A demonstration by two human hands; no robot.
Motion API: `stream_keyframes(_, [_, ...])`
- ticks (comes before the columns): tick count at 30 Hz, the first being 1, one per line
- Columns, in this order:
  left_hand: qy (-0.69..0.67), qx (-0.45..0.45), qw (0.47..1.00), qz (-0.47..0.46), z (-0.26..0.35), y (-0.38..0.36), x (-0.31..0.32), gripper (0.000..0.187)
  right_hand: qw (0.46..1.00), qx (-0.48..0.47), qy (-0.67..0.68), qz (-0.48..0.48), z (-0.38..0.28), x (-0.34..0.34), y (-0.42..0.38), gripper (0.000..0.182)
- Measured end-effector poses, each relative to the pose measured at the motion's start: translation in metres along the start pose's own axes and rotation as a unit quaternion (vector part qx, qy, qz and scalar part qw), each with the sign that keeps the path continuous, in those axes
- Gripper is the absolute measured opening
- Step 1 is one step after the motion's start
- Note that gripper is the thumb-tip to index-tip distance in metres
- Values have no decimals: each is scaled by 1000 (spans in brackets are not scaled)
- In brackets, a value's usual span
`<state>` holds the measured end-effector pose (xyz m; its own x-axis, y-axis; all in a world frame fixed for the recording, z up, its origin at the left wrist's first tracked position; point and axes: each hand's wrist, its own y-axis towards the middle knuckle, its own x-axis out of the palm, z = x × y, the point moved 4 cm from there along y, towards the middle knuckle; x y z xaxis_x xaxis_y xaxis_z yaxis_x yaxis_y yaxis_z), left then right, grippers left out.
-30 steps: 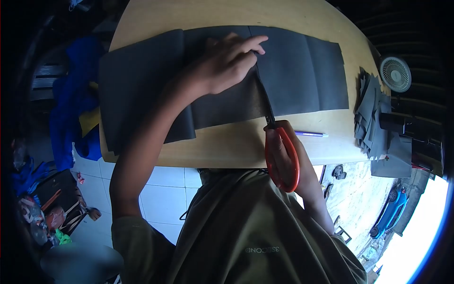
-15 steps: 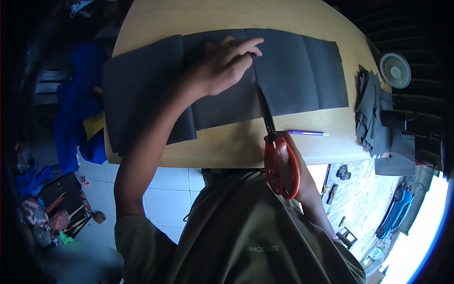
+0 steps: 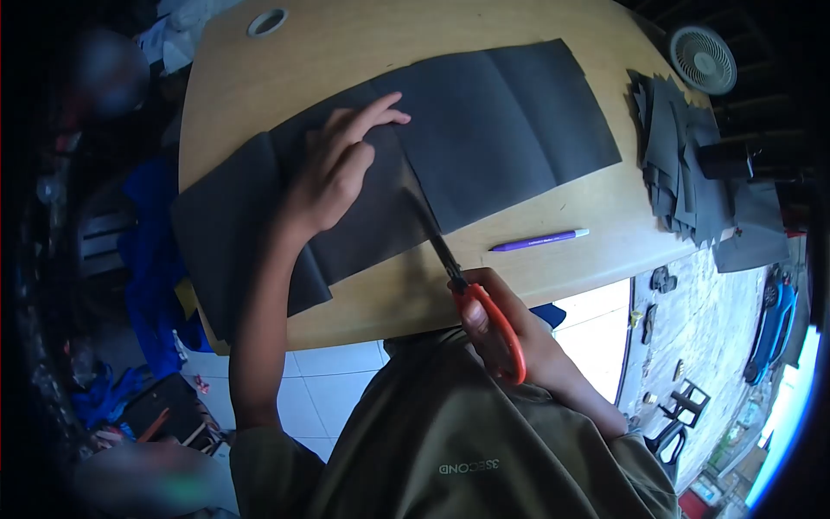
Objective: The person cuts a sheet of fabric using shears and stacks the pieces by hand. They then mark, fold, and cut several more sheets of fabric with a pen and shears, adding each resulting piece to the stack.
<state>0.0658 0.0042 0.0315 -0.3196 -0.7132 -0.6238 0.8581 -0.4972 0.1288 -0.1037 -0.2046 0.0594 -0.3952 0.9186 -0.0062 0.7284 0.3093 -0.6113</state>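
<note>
A long dark sheet (image 3: 484,130) with creases across it lies on the wooden table. My left hand (image 3: 337,169) rests on the sheet left of a slit or seam, its index finger stretched out and other fingers partly bent. Below it, my right hand (image 3: 497,324) is closed round the orange handles of a pair of scissors (image 3: 494,324). The dark blades point up and left, overlapping the sheet's near edge at the lower end of that line. Whether the blades are fully closed is hard to see.
A purple pen (image 3: 538,240) lies right of the scissors on the table (image 3: 363,43). Dark cut pieces (image 3: 670,164) are piled at the right edge, near a small fan (image 3: 702,59). A pale ring (image 3: 267,22), like a tape roll, sits at the far left.
The view has shifted, and the sheet appears more slanted, up to the right. The scissors have turned so their handles show more edge-on. My left hand still rests on the sheet.
</note>
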Motion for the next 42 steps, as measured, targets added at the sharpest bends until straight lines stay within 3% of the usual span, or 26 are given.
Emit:
stream_keyframes(2, [-20, -31, 999, -8, 4, 2, -1, 67, 1000, -13, 6, -15, 6, -1, 1, 68])
stream_keyframes(12, [-8, 7, 1000, -4, 9, 6, -1, 65, 998, -39, -2, -41, 2, -7, -12, 79])
stream_keyframes(27, [-6, -3, 1000, 1, 0, -2, -1, 60, 996, 17, 2, -83, -8, -7, 3, 69])
stream_keyframes(30, [8, 15, 1000, 9, -1, -4, 0, 60, 997, -11, 23, -70, -16, -3, 8, 67])
stream_keyframes(39, [18, 29, 999, 14, -3, -5, 0, 62, 1000, 26, -6, -16, -33, -2, 27, 62])
stream_keyframes(42, [37, 87, 995, 32, -9, -6, 0, 58, 999, -8, -38, 0, -44, 0, 35, 60])
